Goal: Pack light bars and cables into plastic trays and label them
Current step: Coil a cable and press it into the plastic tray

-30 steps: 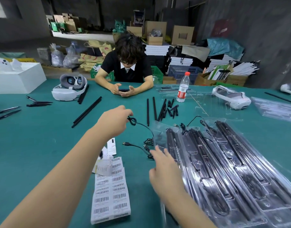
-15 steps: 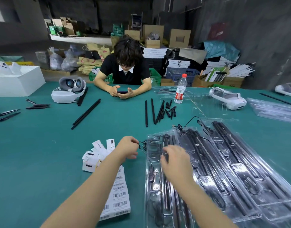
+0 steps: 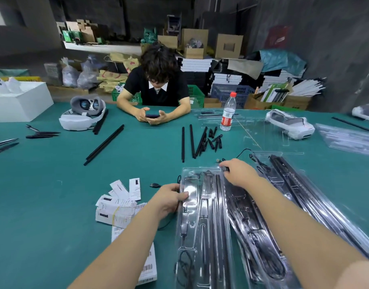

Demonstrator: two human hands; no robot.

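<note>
At six o'clock on the green table (image 3: 44,205), a clear plastic tray (image 3: 202,226) lies lengthwise, running from the near edge up toward twelve. It already carries black light bars (image 3: 218,205) along its right-hand channels and a coiled black cable (image 3: 184,265) in the pocket near its six-o'clock end. The left hand (image 3: 169,200) grips the tray's left rim toward its far end, thumb laid on top of the plastic and the other fingers curled under the edge, with a cable plug (image 3: 155,185) lying on the cloth just beside it at eleven o'clock. The right hand (image 3: 238,173) sits at the tray's far right corner, at about one o'clock, fingers bent and pinching a small black connector (image 3: 225,169); its cord seems to trail off toward twelve, though blur hides where it ends.

By my reading, the step in hand is seating the cable's loose ends in this tray, so the packing stage is nearly done for it and the labelling has not begun. Next, the connector wants pressing down into a moulded slot at the far end while the left hand steadies the rim; thin plastic like this will likely flex, so firm support matters. Afterwards a barcode label sheet (image 3: 148,265), lying at seven o'clock under the left forearm, is within reach. More filled trays (image 3: 304,205) overlap at three o'clock, and loose black bars (image 3: 192,140) wait at twelve.
</note>
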